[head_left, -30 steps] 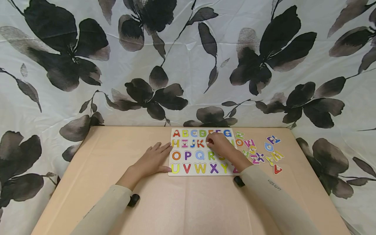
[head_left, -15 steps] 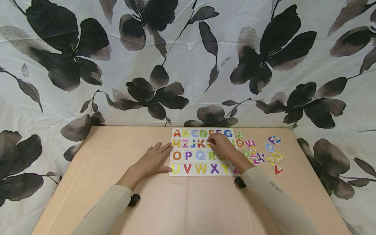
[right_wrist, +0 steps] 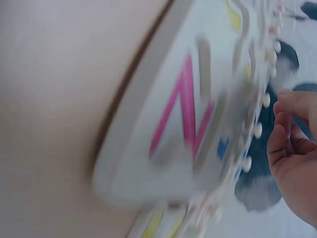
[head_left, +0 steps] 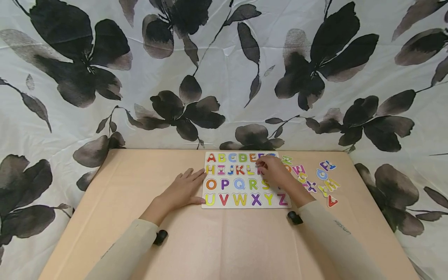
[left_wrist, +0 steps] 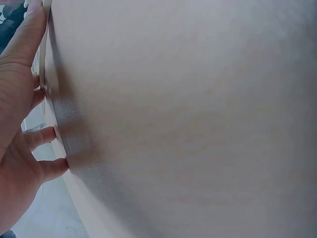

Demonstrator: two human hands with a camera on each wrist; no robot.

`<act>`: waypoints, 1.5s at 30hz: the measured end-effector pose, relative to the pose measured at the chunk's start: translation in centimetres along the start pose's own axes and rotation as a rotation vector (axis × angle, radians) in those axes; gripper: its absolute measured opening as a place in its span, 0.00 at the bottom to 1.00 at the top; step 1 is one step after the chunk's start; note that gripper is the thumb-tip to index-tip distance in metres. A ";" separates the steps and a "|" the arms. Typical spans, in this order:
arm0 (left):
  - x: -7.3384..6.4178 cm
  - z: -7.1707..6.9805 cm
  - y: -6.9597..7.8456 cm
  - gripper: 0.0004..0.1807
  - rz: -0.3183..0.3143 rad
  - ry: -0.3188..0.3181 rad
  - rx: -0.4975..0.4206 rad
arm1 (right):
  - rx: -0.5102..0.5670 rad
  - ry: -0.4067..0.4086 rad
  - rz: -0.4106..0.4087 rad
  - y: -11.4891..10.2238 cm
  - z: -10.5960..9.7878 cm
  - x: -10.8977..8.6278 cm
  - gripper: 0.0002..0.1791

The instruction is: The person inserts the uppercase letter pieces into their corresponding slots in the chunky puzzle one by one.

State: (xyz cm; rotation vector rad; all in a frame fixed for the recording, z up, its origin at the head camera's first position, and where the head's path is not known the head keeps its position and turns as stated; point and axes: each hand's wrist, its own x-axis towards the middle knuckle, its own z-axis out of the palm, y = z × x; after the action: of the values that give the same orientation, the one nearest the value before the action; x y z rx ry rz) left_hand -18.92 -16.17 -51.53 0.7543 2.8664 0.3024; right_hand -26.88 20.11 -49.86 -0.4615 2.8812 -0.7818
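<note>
Head view: loose letters [head_left: 310, 186] lie right of the board [head_left: 232, 176], nearer the empty-looking, loosely curled right hand [head_left: 275, 171]; left hand [head_left: 182, 189] outstretched.

Smooth letter board [right_wrist: 126, 181], matt cloth backdrop [head_left: 224, 74]
The letter board looks like painted wood with a satin face; its pegs [right_wrist: 266, 100] resemble smooth plastic. The table [head_left: 224, 241] surface is smooth, softly sheened and faintly creased. The backdrop is lightly wrinkled. The sleeves [head_left: 122, 249] are matt cloth; the wrist units [head_left: 161, 237] resemble plastic.
</note>
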 end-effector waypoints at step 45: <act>0.7 -0.1 0.2 0.56 -0.015 0.010 -0.013 | -0.133 0.000 0.074 11.5 -6.8 -3.2 0.11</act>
State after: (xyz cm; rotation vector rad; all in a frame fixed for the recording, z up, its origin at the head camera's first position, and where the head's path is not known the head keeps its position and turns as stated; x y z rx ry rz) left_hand -19.50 -15.65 -51.44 0.7306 2.8749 0.3236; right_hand -28.15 33.80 -49.79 -0.3655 2.9429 -0.5815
